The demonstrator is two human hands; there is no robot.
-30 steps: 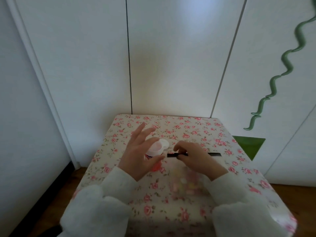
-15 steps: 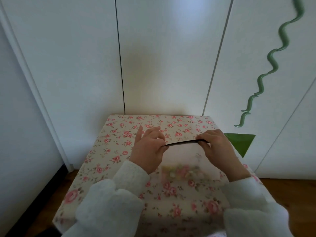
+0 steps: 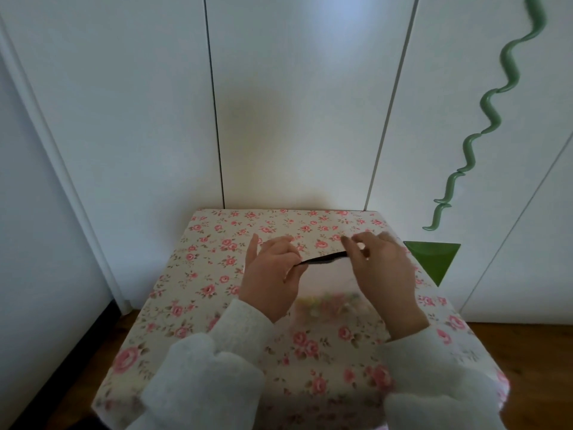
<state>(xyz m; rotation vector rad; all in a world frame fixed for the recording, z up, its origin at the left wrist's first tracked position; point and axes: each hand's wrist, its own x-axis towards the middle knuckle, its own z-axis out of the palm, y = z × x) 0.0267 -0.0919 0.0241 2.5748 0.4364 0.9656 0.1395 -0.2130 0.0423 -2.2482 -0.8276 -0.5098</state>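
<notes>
Hands, left (image 3: 269, 282) and right (image 3: 387, 274), pinch clear bag (image 3: 328, 282) by black strip (image 3: 322, 260).

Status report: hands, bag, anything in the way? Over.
Left hand, right hand both pinch black strip of clear bag. Bag over floral table. No obstacle seen.

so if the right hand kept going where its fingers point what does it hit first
Likely the left hand: the right hand points along the black strip, whose other end the left hand pinches.
</notes>
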